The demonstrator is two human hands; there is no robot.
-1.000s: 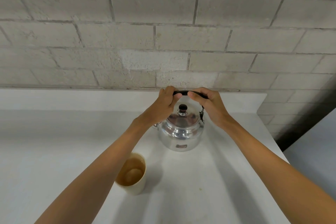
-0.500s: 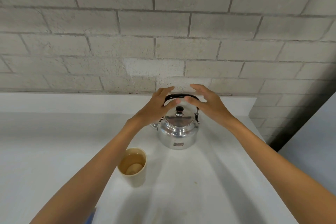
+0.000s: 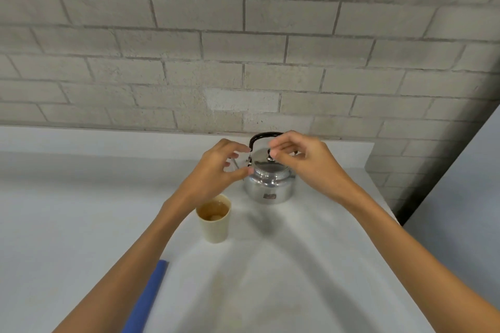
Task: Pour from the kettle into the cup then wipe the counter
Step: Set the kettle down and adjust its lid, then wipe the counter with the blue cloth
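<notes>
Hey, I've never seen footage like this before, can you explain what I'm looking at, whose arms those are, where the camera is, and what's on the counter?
The camera sits on a person's head and looks down, so the two bare arms are the wearer's own. On the white counter stand a shiny metal kettle with a black handle and a beige cup holding brownish liquid. A blue cloth peeks out under the left forearm. The left hand and right hand hover open beside the kettle. Neither holds anything.

Open counter [image 3: 67, 224] at left and lower centre; blocked at centre by cup [image 3: 214, 220] and kettle [image 3: 269, 184] (near, apart), by blue cloth [image 3: 147, 300] at lower left.
</notes>
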